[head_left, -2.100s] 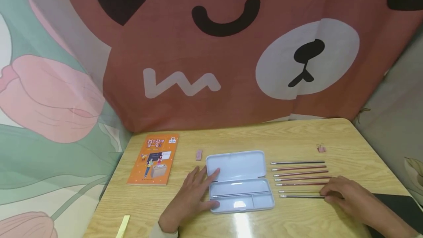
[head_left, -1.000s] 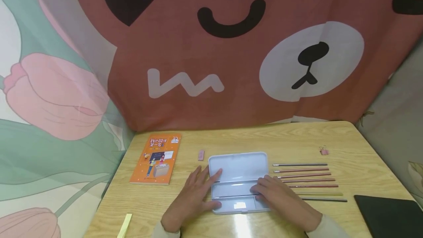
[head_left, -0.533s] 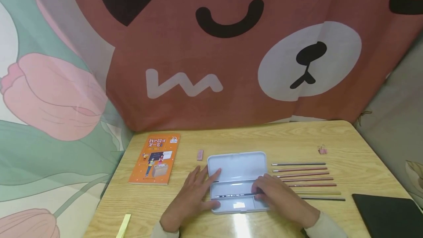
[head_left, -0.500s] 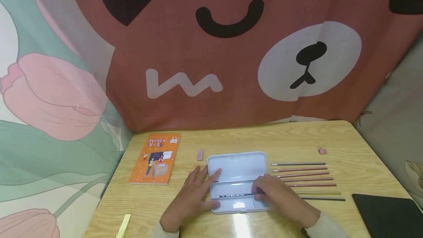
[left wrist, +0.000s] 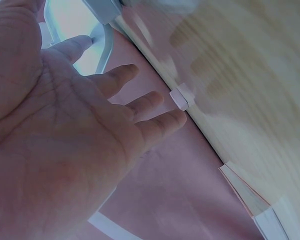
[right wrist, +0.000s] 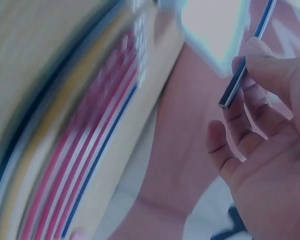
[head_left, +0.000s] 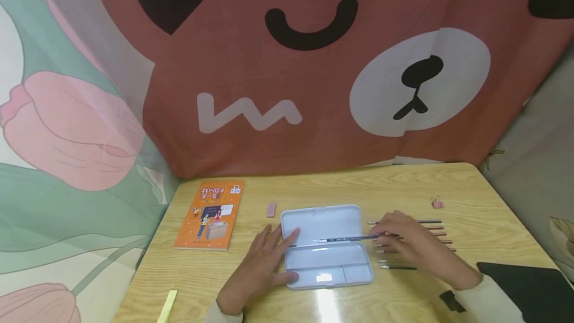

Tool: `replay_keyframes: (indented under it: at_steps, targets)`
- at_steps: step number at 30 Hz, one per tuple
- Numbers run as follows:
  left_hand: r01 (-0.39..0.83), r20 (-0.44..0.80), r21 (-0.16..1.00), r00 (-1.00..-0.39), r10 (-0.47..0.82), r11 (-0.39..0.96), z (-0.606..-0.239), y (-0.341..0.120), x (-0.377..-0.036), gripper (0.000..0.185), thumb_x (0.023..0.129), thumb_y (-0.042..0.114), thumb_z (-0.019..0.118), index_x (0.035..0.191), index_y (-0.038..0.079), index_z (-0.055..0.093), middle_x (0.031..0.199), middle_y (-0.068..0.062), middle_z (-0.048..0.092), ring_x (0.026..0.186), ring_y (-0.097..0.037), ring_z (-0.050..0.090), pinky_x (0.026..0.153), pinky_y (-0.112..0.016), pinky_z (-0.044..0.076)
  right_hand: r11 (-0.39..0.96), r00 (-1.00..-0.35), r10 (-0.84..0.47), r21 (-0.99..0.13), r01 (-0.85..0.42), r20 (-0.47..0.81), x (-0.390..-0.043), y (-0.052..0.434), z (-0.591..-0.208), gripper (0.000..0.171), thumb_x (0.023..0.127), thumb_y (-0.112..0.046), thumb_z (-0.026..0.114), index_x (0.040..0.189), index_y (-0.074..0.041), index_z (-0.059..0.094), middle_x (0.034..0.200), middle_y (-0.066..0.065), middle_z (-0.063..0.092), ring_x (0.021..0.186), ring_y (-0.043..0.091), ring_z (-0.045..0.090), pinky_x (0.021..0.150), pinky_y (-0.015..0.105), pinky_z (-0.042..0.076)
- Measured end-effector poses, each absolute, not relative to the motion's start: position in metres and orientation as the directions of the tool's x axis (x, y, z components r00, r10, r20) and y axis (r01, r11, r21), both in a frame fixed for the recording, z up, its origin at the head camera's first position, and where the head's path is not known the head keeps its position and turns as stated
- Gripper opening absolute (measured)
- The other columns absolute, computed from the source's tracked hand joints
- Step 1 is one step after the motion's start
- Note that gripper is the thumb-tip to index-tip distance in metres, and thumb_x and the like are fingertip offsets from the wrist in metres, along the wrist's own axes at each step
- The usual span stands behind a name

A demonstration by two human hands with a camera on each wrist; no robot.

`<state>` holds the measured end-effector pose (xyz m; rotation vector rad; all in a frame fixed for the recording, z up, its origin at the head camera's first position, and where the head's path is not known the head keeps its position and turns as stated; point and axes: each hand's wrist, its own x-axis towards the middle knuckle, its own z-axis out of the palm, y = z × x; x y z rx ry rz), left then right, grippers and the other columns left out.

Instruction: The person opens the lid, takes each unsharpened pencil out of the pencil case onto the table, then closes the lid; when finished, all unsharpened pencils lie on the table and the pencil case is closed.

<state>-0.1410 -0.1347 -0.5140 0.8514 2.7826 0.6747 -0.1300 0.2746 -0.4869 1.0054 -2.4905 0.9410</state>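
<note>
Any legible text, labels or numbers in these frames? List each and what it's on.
Orange booklet, cover title: Chinese characters in two rows, too small to read with certainty.
Same booklet, small white badge at the cover's top right: unreadable.
Pale blue pencil case: no print visible; the bright patch in the tray looks like glare.
Pencil in the right hand: markings blurred in the head and right wrist views.
Bear curtain: a white zigzag shape, not lettering.

The right hand pinches a dark pencil over the open pencil case. The left hand rests flat against the case's left edge on the bench.
</note>
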Motion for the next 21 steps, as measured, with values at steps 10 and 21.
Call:
replay_keyframes:
  at_steps: [10,21]
  targets:
    - [0.491,-0.015,0.468,-0.827,0.563,0.734,-0.512,-0.135,-0.14,0.098,0.095,0.049,0.084,0.176,0.033,0.031,0.181,-0.019,0.028,0.164,-0.058,0.022,0.132,-0.075,0.022,0.689,-0.825,-0.409,-0.461,-0.56,0.39,-0.141,0.354,-0.475,0.051,0.088,0.01,0.084,0.122,-0.027,0.084,0.105,-0.015,0.073,0.095,0.001,0.067,0.082,0.009,0.053]
    - [0.483,-0.018,0.476,-0.83,0.558,0.735,-0.513,-0.135,-0.14,0.098,0.095,0.05,0.084,0.176,0.034,0.03,0.182,-0.016,0.026,0.165,-0.057,0.02,0.133,-0.074,0.02,0.718,-0.896,-0.391,-0.539,-0.441,0.213,-0.168,0.405,-0.509,0.032,0.096,0.016,0.072,0.114,-0.009,0.084,0.093,-0.007,0.066,0.087,0.005,0.066,0.077,0.021,0.061]
